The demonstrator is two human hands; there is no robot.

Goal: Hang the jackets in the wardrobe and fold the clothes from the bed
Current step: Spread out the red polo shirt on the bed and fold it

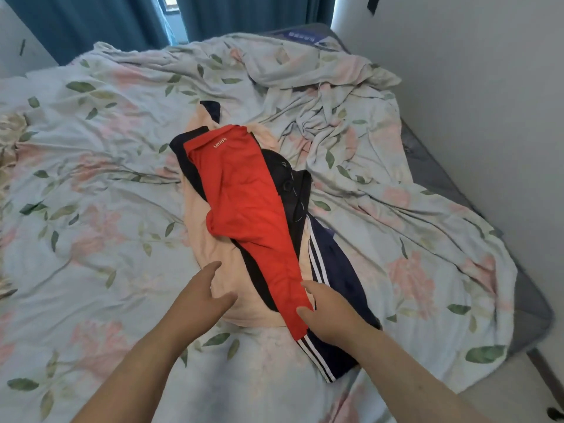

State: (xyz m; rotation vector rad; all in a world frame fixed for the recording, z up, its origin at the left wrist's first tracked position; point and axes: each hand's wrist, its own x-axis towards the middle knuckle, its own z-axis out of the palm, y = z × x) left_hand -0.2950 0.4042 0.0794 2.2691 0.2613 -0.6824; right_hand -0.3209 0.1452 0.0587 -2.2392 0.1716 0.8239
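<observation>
Left hand (pixel 198 296) is hovering open, fingers spread, just left of the red shirt (pixel 241 190), over a peach garment (pixel 198 227). Right hand (pixel 331 311) is reaching with loose, uncurled fingers, tips touching the shirt's near end. Shirt is lying on top of the pile, mid-bed; long axis is running from near-right to far-left, lettered end pointing away. A navy striped garment (pixel 338 270) is lying to its right, a black one (pixel 282 172) under its right edge. Rumpled floral sheet (pixel 91 209) is covering the bed all round. Beyond the shirt, blue curtains (pixel 91 22) are hanging; white wall (pixel 457 71) is standing far right.
</observation>
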